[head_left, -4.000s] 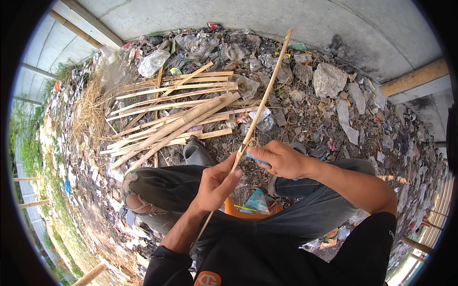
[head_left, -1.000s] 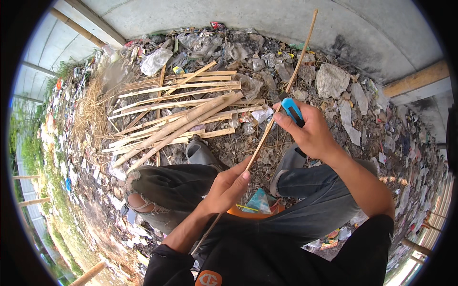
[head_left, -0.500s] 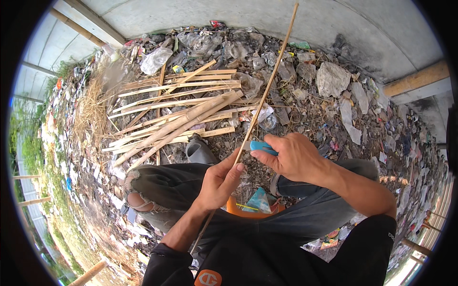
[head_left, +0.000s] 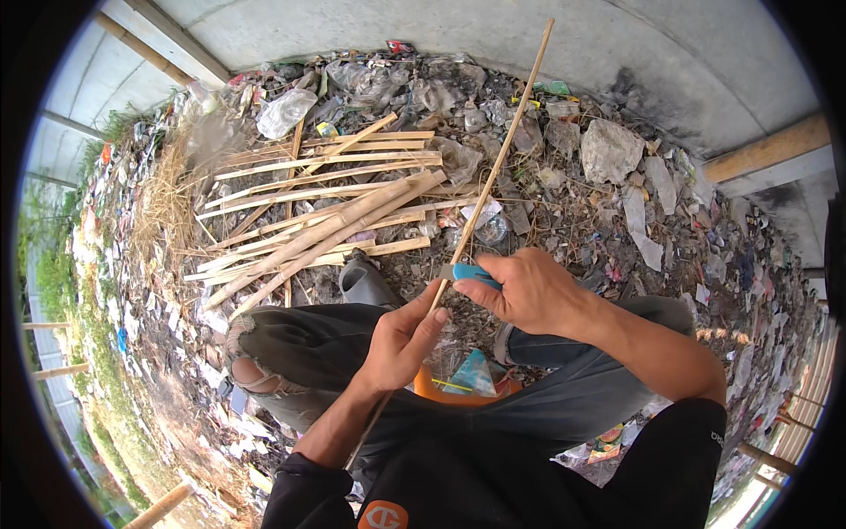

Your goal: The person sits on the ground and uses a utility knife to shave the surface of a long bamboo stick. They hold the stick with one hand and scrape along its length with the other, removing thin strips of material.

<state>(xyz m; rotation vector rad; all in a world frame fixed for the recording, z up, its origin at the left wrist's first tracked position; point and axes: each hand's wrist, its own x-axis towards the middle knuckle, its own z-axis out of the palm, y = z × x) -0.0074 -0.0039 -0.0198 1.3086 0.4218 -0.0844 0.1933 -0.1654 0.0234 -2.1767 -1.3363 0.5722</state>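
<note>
A long, thin bamboo strip (head_left: 493, 172) runs slantwise from my lap up toward the wall. My left hand (head_left: 405, 342) is closed round it, thumb lying along the strip, and the lower end passes under my wrist. My right hand (head_left: 539, 289) grips a blue-handled cutter knife (head_left: 477, 278), thumb pressed on the handle. Its short blade meets the strip just above my left fingertips. Between my legs, partly hidden, an orange object (head_left: 426, 385) rests near a blue triangular scrap (head_left: 474, 371).
Split bamboo pieces (head_left: 317, 189) lie in a loose pile ahead, left of centre. A grey boot (head_left: 367, 284) shows beyond my left knee. Litter and rubble cover the ground, with a big stone (head_left: 612, 150) at right. A concrete wall (head_left: 441, 25) stands behind.
The bamboo strip has slid slightly down toward me, its far tip now lower. My right hand and the knife have shifted a little left; both grips stay the same.
</note>
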